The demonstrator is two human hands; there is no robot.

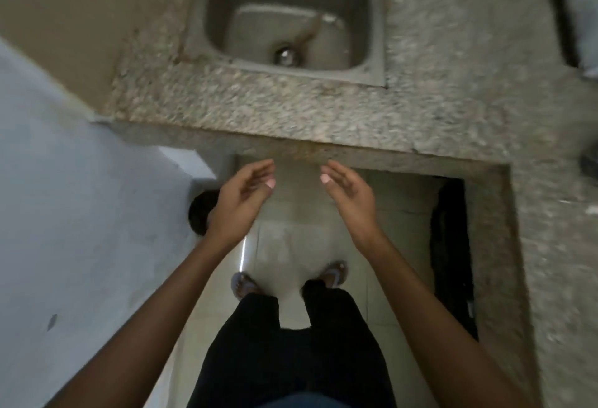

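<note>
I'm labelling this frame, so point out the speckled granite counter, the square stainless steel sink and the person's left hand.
speckled granite counter (pixel 291 110): head view, bare strip before the sink.
square stainless steel sink (pixel 259 32): head view, bare basin floor.
left hand (pixel 239 203): head view, middle of the hand.

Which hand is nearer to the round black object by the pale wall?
Left. The left hand is directly beside the round black object, its wrist overlapping it in view; the right hand is farther away, on its right side.
</note>
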